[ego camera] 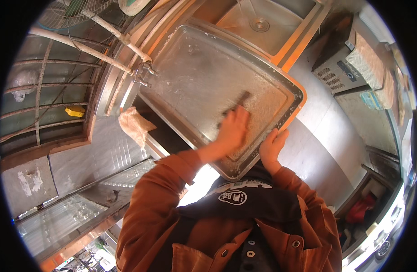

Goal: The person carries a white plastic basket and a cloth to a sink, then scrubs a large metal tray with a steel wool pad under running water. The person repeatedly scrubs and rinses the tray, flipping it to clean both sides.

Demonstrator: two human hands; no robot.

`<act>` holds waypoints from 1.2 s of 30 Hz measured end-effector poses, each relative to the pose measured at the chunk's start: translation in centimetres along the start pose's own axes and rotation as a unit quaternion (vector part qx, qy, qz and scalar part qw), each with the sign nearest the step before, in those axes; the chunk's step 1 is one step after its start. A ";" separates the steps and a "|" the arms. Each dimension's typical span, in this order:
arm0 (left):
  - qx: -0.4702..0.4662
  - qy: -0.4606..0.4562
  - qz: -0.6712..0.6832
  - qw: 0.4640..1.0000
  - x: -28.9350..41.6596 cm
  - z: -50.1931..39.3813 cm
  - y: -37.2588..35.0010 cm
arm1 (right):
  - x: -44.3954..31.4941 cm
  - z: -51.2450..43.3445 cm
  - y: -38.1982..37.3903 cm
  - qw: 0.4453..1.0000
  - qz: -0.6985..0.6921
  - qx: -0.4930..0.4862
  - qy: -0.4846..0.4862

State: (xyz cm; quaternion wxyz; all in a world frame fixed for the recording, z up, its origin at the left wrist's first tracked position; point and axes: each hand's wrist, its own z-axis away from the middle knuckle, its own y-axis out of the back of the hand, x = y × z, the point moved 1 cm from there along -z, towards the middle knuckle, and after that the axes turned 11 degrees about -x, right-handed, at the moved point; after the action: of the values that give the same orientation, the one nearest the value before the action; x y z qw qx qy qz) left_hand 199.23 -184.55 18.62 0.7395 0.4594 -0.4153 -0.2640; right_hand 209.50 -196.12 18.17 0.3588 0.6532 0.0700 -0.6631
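Note:
A large rectangular metal tray [201, 78], with raised walls and a worn, stained rim, lies across the sink unit in front of me. Flat over the tray's floor, near its close right part, is my left hand [233, 129]. A dark, elongated thing [242, 98] shows beneath and beyond its fingers; motion blur hides what it is. My right hand [274, 144] grips the tray's rim at the near right side, its fingers partly hidden. Whitish and brownish residue marks the tray floor around the left hand.
Metal taps [144, 74] stand by the tray's left side. Beyond the tray is a steel sink basin [259, 25] with a drain. A crumpled cloth [135, 125] hangs at the left. Metal window bars [42, 85] and pipes are farther left; a boxy appliance [344, 68] sits at the right.

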 end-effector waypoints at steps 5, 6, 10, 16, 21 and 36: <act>0.039 -0.040 -0.083 0.995 -2.8 -4.6 0.7 | 1.1 0.0 -0.2 1.000 0.011 0.004 -0.005; 0.072 -0.020 -0.109 0.991 -5.4 -6.6 1.3 | 1.3 0.0 -0.2 1.000 -0.004 -0.003 -0.016; 0.101 0.125 -0.131 0.978 -14.7 -11.9 5.8 | 1.3 0.2 -0.1 0.999 0.026 -0.011 -0.023; -0.026 -0.046 -0.082 0.995 -3.3 -7.4 4.6 | -0.3 0.0 0.1 1.000 -0.017 -0.002 -0.001; -0.008 -0.176 -0.016 0.984 0.3 -7.3 0.7 | 0.5 -0.1 0.1 0.999 0.046 -0.010 -0.009; -0.028 -0.181 0.014 0.983 1.6 -10.5 2.5 | -0.2 0.0 0.1 1.000 -0.021 0.016 0.012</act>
State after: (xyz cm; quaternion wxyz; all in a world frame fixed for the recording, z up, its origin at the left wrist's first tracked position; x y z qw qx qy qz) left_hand 209.05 -179.91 19.02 0.6681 0.3778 -0.5410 -0.3438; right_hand 209.57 -196.09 18.40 0.3332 0.6649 0.0775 -0.6639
